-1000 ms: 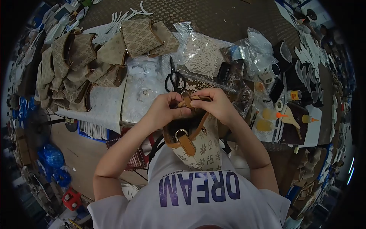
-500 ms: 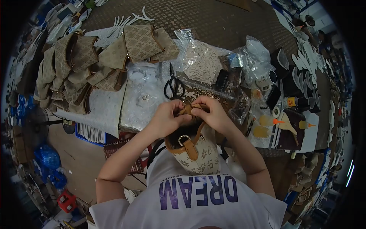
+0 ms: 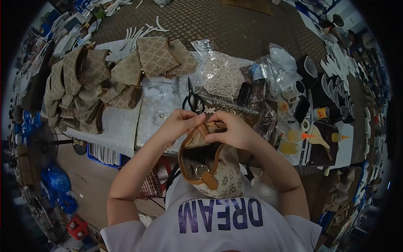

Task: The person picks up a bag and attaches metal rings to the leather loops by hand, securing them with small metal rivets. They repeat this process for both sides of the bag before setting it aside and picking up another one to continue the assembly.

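Cluttered workbench (image 3: 119,122) lies just beyond the patterned bag (image 3: 222,176) propped against the person's chest, where left hand (image 3: 178,126) and right hand (image 3: 235,131) both pinch its tan rim tab (image 3: 204,131), a small fingertip grip that could slip and let the bag sag.

Bag (image 3: 212,168) before the table (image 3: 119,124), scissors (image 3: 193,101) on it behind, bag pile (image 3: 84,84) left, bottles (image 3: 294,136) right.
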Demonstrator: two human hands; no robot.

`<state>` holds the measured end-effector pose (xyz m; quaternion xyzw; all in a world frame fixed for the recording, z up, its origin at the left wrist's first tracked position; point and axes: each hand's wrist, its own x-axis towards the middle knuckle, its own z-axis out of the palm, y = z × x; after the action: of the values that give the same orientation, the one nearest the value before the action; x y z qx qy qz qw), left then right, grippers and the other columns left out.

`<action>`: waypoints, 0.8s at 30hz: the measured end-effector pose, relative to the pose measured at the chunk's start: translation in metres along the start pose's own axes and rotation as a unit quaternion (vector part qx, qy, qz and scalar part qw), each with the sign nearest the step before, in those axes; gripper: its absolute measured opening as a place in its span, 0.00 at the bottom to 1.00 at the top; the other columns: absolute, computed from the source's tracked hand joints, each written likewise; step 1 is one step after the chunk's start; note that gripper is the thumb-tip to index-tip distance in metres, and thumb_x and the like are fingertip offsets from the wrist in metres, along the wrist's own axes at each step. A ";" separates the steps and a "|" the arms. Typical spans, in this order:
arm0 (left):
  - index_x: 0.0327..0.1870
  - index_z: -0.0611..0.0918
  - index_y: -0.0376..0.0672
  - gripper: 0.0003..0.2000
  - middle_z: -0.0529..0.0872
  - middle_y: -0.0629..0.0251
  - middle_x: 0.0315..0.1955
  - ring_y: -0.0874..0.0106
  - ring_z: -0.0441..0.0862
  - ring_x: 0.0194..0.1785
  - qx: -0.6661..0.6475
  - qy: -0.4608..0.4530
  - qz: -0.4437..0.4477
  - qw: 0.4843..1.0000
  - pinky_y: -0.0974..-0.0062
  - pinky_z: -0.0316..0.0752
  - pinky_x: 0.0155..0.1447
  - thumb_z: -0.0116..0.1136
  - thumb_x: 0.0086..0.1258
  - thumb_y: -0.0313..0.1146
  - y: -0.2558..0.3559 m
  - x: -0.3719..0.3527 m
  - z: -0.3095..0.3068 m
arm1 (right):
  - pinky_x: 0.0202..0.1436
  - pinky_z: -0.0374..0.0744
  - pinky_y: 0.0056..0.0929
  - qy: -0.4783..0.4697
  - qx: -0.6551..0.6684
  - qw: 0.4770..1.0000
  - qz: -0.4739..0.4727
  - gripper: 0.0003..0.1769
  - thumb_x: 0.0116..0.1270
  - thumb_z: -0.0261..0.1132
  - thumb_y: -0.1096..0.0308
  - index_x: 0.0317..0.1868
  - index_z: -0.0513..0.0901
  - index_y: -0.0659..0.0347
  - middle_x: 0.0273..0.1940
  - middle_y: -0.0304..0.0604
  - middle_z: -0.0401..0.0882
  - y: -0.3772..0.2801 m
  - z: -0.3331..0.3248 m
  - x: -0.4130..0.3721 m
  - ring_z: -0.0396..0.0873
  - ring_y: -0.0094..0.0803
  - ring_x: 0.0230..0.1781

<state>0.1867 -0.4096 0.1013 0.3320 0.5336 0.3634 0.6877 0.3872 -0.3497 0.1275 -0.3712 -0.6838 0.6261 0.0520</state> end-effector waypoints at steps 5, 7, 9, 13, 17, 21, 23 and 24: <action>0.35 0.85 0.38 0.20 0.82 0.73 0.23 0.85 0.72 0.25 0.001 -0.006 0.004 1.000 0.85 0.65 0.30 0.60 0.67 0.49 -0.005 -0.002 -0.004 | 0.46 0.76 0.28 0.010 0.035 0.999 -0.024 0.23 0.49 0.76 0.65 0.42 0.77 0.66 0.38 0.44 0.80 0.002 0.006 0.000 0.79 0.30 0.40; 0.37 0.85 0.37 0.17 0.83 0.72 0.26 0.85 0.74 0.28 -0.009 -0.001 0.018 1.000 0.85 0.68 0.33 0.62 0.67 0.46 -0.004 -0.008 -0.001 | 0.45 0.76 0.27 0.014 0.058 0.998 -0.024 0.22 0.49 0.75 0.67 0.42 0.77 0.66 0.37 0.43 0.81 0.002 0.008 0.000 0.79 0.28 0.39; 0.39 0.84 0.36 0.14 0.84 0.71 0.29 0.85 0.76 0.32 -0.012 -0.013 0.047 0.999 0.85 0.71 0.36 0.63 0.66 0.40 0.001 -0.018 0.002 | 0.44 0.76 0.25 0.022 0.092 0.995 -0.027 0.21 0.49 0.75 0.69 0.42 0.77 0.66 0.36 0.42 0.81 0.004 0.008 -0.001 0.79 0.25 0.38; 0.42 0.83 0.35 0.10 0.85 0.69 0.35 0.83 0.79 0.37 -0.006 -0.033 0.059 0.998 0.85 0.74 0.43 0.66 0.61 0.28 0.006 -0.030 -0.001 | 0.43 0.76 0.22 0.025 0.119 0.993 0.010 0.18 0.51 0.74 0.73 0.42 0.77 0.66 0.37 0.39 0.81 -0.002 0.003 -0.005 0.78 0.23 0.37; 0.45 0.83 0.35 0.12 0.86 0.68 0.36 0.83 0.79 0.37 -0.020 -0.037 0.045 0.998 0.85 0.75 0.43 0.66 0.61 0.25 0.002 -0.030 -0.004 | 0.43 0.76 0.21 0.020 0.160 0.987 0.019 0.18 0.52 0.73 0.74 0.42 0.77 0.65 0.36 0.38 0.80 0.001 0.007 -0.003 0.77 0.22 0.37; 0.46 0.83 0.35 0.12 0.85 0.69 0.36 0.83 0.79 0.38 -0.021 -0.031 0.053 0.998 0.85 0.74 0.44 0.65 0.63 0.26 -0.002 -0.029 -0.004 | 0.42 0.76 0.21 0.024 0.168 0.985 0.025 0.18 0.53 0.72 0.74 0.43 0.77 0.65 0.36 0.38 0.80 0.003 0.007 -0.003 0.77 0.21 0.36; 0.46 0.83 0.35 0.11 0.85 0.69 0.36 0.84 0.79 0.38 -0.029 -0.029 0.059 0.997 0.85 0.74 0.44 0.64 0.64 0.27 -0.006 -0.027 -0.004 | 0.41 0.76 0.21 0.025 0.172 0.984 0.026 0.17 0.53 0.72 0.74 0.43 0.77 0.65 0.36 0.38 0.80 0.005 0.007 -0.002 0.77 0.21 0.36; 0.46 0.83 0.35 0.10 0.85 0.69 0.36 0.83 0.79 0.39 -0.032 -0.035 0.057 0.997 0.84 0.74 0.45 0.62 0.65 0.26 -0.006 -0.026 -0.005 | 0.41 0.76 0.21 0.025 0.175 0.984 0.026 0.17 0.53 0.72 0.74 0.43 0.77 0.66 0.36 0.38 0.80 0.006 0.007 -0.002 0.77 0.21 0.36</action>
<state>0.1784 -0.4348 0.1079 0.3526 0.4777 0.4072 0.6940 0.3873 -0.3567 0.1217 -0.3895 -0.5522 0.7278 0.1165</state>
